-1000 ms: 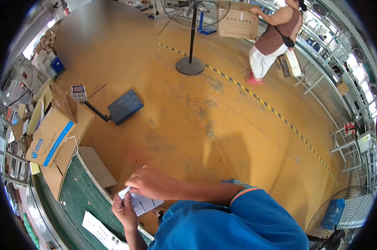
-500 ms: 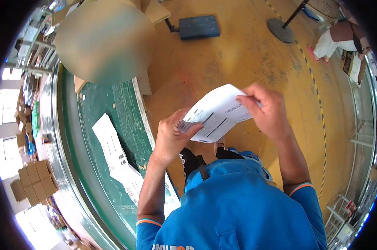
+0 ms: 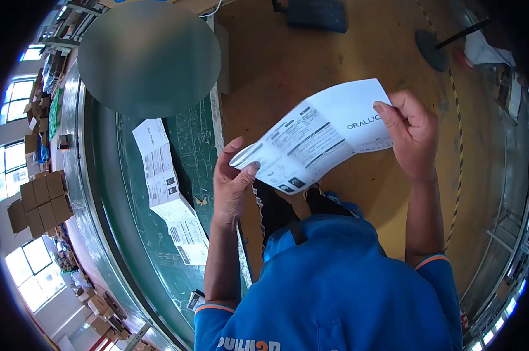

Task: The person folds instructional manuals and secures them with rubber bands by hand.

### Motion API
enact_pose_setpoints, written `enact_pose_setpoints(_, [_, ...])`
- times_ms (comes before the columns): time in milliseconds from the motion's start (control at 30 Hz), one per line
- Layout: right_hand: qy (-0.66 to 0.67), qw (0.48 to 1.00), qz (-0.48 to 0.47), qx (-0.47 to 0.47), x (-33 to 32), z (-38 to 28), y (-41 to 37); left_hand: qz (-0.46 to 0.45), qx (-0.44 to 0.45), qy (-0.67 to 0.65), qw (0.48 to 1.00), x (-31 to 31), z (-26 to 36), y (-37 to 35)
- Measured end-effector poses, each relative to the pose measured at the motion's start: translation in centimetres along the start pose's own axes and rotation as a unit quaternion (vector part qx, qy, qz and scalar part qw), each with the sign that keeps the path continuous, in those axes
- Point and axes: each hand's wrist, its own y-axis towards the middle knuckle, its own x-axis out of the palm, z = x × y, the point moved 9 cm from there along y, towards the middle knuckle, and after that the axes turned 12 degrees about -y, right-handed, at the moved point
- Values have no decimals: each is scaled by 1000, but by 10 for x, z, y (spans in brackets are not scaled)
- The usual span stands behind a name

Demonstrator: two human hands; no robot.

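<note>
A white printed leaflet (image 3: 317, 137) with fold creases is stretched out in front of my body, above the floor. My left hand (image 3: 235, 181) pinches its lower left end between thumb and fingers. At its upper right end, beside the large printed letters, my right hand (image 3: 412, 131) grips the edge with the thumb on top. Another long creased printed sheet (image 3: 166, 187) lies on the green table to the left, touched by neither hand.
The green table (image 3: 124, 169) runs along my left. A dark flat platform (image 3: 317, 14) stands on the floor ahead. Right of it are a round stand base (image 3: 431, 51) and part of a person in white trousers (image 3: 486, 50). Cardboard boxes (image 3: 42, 205) are at far left.
The leaflet has been opened wider, and my hands have moved farther apart. More of its print shows. The view has shifted, so the floor objects appear higher and farther right.
</note>
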Motion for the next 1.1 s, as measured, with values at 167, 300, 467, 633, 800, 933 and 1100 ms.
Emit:
enact_pose_setpoints(167, [17, 999, 23, 27, -3, 11, -8, 28, -35, -91, 995, 7, -35, -14])
enact_pose_setpoints(300, [21, 998, 34, 41, -8, 21, -15, 68, -3, -68, 995, 19, -29, -24])
enact_pose_setpoints(467, [90, 994, 14, 57, 1, 21, -16, 98, 44, 19, 994, 5, -17, -36])
enact_pose_setpoints(633, [117, 992, 5, 43, 13, 1, -19, 161, 150, 138, 966, -3, 12, -56])
enact_pose_setpoints(800, [107, 994, 12, -1, 24, -29, -28, 167, 155, 134, 964, -9, 34, -62])
enact_pose_setpoints(933, [153, 988, -9, -5, 35, -43, -32, 158, 167, 69, 971, -29, 29, -57])
enact_pose_setpoints(1100, [195, 979, -61, 15, 45, -56, -28, 231, 293, 246, 895, -39, 65, -72])
